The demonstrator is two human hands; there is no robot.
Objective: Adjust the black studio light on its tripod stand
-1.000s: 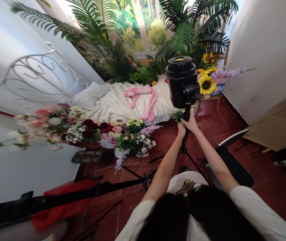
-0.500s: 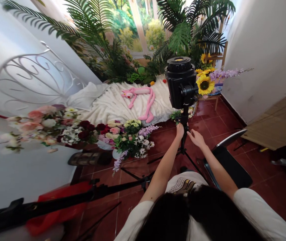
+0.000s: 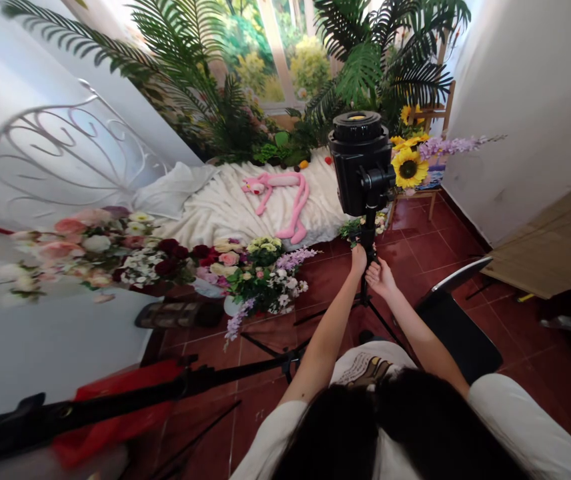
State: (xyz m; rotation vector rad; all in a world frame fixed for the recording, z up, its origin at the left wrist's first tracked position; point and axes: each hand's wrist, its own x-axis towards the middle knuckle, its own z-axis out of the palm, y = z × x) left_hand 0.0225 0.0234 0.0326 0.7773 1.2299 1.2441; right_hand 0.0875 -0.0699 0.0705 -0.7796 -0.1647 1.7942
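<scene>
Currently, both bare hands are at the upright light stand (image 3: 364, 288), just below the black studio light (image 3: 357, 167) mounted on its top. Light: roughly centre-right of the view, head pointing upward, round rimmed opening uppermost, side bracket and knob facing the person.

Left hand (image 3: 359, 259): fingers clenched around the stand's post, below the bracket; back of hand toward the viewer, fingertips hidden. Right hand (image 3: 380, 277): just beside the post and slightly lower than the left, fingers bent inward to it. Cannot tell whether these fingers grasp a knob or merely touch the post.

Stand legs spread over red floor tiles (image 3: 415, 257). Folding chair (image 3: 460, 337) with black seat, near the right forearm. Sunflowers (image 3: 409, 168) appear behind and to the right of the light.

Beyond the hands, to the left: cream fleece blanket (image 3: 220, 207), bearing a pink panther plush toy (image 3: 288, 180), lying with limbs bent. Mixed artificial bouquets (image 3: 265, 273) stand along its near edge. Black boom pole (image 3: 235, 371) crosses the lower left, over red fabric (image 3: 115, 427).
</scene>
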